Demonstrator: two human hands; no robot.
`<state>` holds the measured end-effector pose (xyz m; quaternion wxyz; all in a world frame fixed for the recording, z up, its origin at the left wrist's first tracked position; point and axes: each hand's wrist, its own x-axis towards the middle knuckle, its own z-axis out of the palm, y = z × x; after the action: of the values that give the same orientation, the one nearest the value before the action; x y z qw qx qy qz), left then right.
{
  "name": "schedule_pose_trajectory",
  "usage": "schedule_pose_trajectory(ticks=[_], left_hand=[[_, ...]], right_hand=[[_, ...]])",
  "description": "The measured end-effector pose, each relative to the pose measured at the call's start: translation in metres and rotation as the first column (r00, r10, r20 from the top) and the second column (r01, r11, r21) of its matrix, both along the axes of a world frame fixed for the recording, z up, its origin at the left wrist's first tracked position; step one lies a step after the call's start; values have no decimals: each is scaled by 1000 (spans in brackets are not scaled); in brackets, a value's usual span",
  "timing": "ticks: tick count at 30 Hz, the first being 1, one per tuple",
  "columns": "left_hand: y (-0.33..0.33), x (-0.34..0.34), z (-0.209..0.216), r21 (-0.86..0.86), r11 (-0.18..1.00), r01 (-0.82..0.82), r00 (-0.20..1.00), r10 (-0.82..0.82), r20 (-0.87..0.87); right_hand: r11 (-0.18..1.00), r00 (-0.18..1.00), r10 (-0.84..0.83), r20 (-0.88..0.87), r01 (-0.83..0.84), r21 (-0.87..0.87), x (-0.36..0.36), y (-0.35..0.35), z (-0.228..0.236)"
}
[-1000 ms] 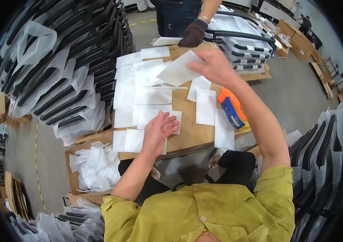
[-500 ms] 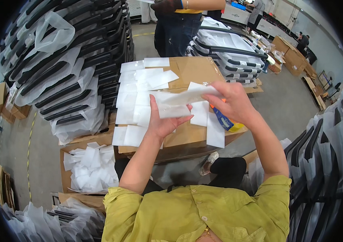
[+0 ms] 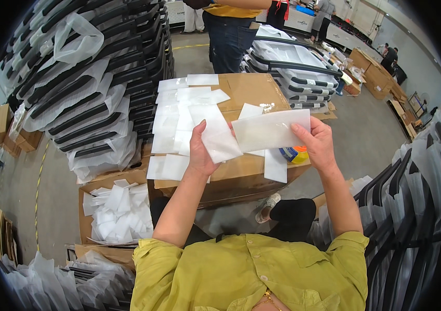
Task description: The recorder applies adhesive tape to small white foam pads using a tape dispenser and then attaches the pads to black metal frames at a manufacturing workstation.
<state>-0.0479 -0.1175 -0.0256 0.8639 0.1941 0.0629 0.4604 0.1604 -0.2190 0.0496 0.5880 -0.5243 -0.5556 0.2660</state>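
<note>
Above a cardboard box (image 3: 249, 89), my left hand (image 3: 199, 153) grips a white foam sheet (image 3: 215, 135), thumb on its near face. My right hand (image 3: 318, 142) pinches another white foam sheet (image 3: 269, 129) by its right end, with a shiny strip, perhaps clear tape, on it. The two sheets are close together at their inner edges. Many flat white foam pieces (image 3: 171, 119) overlap across the left side of the box top. Partly covered by my right hand's sheet, a tape dispenser (image 3: 295, 154) in blue, yellow and orange rests on the box's right side.
An open carton (image 3: 119, 212) full of foam pieces stands at the lower left. Tall stacks of black frames (image 3: 101, 78) in plastic wrap rise at left, with more wrapped frames (image 3: 407, 197) at right. Beyond the box stands a co-worker (image 3: 229, 39) beside stacked frames (image 3: 298, 62).
The foam held between my hands now shows as two separate sheets, one in each hand. My right hand has moved right and down. The co-worker has shifted slightly.
</note>
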Motion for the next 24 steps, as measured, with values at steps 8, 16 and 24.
schedule_pose_trajectory(ticks=[8,16,24], left_hand=[[2,-4,-6,-8,974,-227,967,224,-123],[15,-8,-19,-118,940,-320,945,308,-108],[96,-19,-14,-36,839,-543,828,527,-189]], right_hand=[[999,980,11,-201,-4,35,3,-8,-12],[997,939,-22,-342,45,60,14,-13,-22],[981,934,-159,-318,185,52,40,-33,-29]])
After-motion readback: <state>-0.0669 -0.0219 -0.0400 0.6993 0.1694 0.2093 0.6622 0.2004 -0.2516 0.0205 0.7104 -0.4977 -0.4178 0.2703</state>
